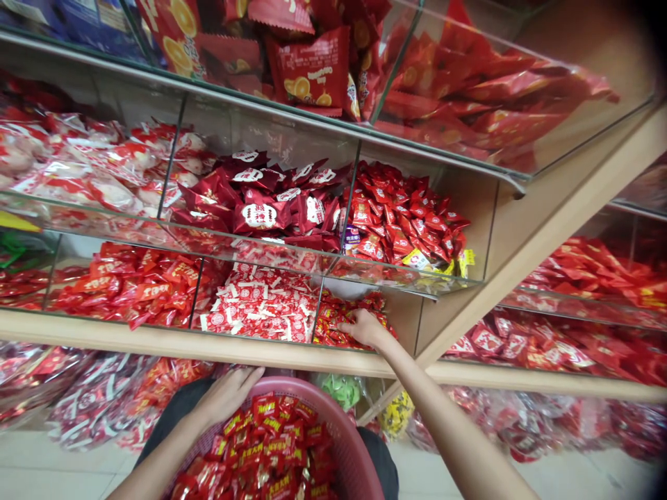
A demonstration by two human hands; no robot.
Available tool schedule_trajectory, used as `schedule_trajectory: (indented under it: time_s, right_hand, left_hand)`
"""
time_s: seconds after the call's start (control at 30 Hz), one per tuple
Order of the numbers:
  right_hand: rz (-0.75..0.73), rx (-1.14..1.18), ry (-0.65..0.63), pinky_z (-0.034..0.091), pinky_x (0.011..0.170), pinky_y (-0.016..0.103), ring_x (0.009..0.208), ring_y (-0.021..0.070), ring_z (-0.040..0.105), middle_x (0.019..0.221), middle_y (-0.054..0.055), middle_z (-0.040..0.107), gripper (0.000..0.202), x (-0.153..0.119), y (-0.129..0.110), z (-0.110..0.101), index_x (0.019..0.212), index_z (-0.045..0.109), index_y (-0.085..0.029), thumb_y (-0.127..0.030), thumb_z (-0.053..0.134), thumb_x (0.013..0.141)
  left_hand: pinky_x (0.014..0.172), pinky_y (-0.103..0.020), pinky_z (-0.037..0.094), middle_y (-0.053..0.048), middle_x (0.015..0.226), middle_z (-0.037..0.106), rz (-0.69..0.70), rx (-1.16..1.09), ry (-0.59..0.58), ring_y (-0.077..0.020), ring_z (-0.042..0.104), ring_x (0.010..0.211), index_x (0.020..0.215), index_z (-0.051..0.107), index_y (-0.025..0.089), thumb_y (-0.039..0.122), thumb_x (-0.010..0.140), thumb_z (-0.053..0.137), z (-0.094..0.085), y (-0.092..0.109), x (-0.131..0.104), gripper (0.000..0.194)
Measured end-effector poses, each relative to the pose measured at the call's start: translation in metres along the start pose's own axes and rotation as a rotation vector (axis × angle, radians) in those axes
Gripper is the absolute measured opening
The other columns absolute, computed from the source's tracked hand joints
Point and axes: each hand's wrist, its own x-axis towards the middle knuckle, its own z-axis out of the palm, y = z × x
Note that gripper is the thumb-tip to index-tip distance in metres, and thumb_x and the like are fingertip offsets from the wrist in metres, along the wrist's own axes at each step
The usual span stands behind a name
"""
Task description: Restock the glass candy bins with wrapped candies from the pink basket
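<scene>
A pink plastic basket (359, 444) rests between the person's knees, filled with red candy packets (281, 444) that bear yellow print. My left hand (229, 392) lies at the basket's upper left rim, fingers extended and holding nothing. My right hand (365, 328) reaches into the lower right shelf compartment and touches small red and yellow packets (333, 319) there. Its fingers point left; whether a packet is between them is too small to tell. Just left of that compartment, red and white wrapped candies (265, 305) fill another one.
Glass dividers split the shelves. Dark red packets (260, 212) and small red packets (401, 215) fill the middle shelf. A wooden shelf edge (156, 344) runs below the bins, and a slanted wooden post (521, 264) stands at the right. Bagged candy (99, 396) lies beneath.
</scene>
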Motion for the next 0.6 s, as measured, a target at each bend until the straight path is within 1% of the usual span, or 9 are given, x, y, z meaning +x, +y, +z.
schedule_trajectory:
  time_s: [0.1, 0.17, 0.3, 0.43, 0.5, 0.6]
  right_hand:
    - [-0.009, -0.065, 0.012, 0.037, 0.060, 0.026, 0.074, 0.0208, 0.056, 0.079, 0.012, 0.063, 0.031, -0.003, -0.005, 0.001, 0.082, 0.062, -0.011, -0.038, 0.062, 0.067]
    - [-0.026, -0.052, 0.013, 0.038, 0.061, 0.026, 0.074, 0.0203, 0.056, 0.080, 0.011, 0.064, 0.030, -0.003, -0.005, 0.000, 0.084, 0.062, -0.011, -0.035, 0.063, 0.066]
    - [-0.014, 0.082, 0.016, 0.037, 0.054, 0.023, 0.066, 0.0170, 0.056, 0.070, 0.006, 0.063, 0.027, 0.000, 0.003, -0.010, 0.083, 0.063, -0.012, -0.030, 0.064, 0.063]
    - [-0.008, 0.199, 0.049, 0.033, 0.047, 0.021, 0.057, 0.0135, 0.052, 0.062, 0.002, 0.060, 0.024, 0.004, 0.013, -0.023, 0.082, 0.063, -0.011, -0.028, 0.059, 0.066]
    - [-0.021, 0.207, 0.049, 0.033, 0.047, 0.020, 0.058, 0.0132, 0.053, 0.065, 0.003, 0.061, 0.025, 0.007, 0.016, -0.026, 0.083, 0.063, -0.010, -0.028, 0.059, 0.066]
    - [-0.053, 0.182, 0.045, 0.038, 0.053, 0.020, 0.067, 0.0149, 0.056, 0.076, 0.004, 0.064, 0.032, 0.014, 0.015, -0.024, 0.092, 0.063, -0.011, -0.026, 0.063, 0.064]
  left_hand:
    - [0.099, -0.032, 0.031, -0.005, 0.120, 0.060, -0.002, -0.009, -0.001, -0.0251, 0.051, 0.113, 0.115, 0.057, 0.023, 0.059, 0.084, 0.024, -0.001, 0.001, -0.001, 0.058]
    - [0.100, -0.032, 0.031, -0.005, 0.120, 0.060, -0.002, -0.015, -0.004, -0.0251, 0.051, 0.113, 0.115, 0.057, 0.023, 0.060, 0.084, 0.024, -0.001, 0.002, -0.001, 0.058]
    - [0.100, -0.031, 0.031, -0.004, 0.120, 0.059, -0.009, -0.028, -0.010, -0.0248, 0.050, 0.115, 0.115, 0.057, 0.023, 0.059, 0.084, 0.025, -0.002, 0.005, -0.001, 0.058]
    - [0.100, -0.032, 0.030, -0.004, 0.121, 0.059, -0.009, -0.031, -0.009, -0.0247, 0.048, 0.117, 0.115, 0.057, 0.023, 0.059, 0.084, 0.026, -0.003, 0.006, -0.002, 0.057]
    - [0.100, -0.032, 0.031, -0.004, 0.121, 0.059, -0.007, -0.036, -0.007, -0.0246, 0.048, 0.117, 0.115, 0.058, 0.023, 0.058, 0.084, 0.026, -0.002, 0.006, -0.002, 0.056]
    - [0.099, -0.031, 0.032, -0.003, 0.120, 0.060, 0.001, -0.035, -0.002, -0.0245, 0.050, 0.115, 0.111, 0.060, 0.024, 0.058, 0.084, 0.026, -0.003, 0.007, -0.003, 0.055]
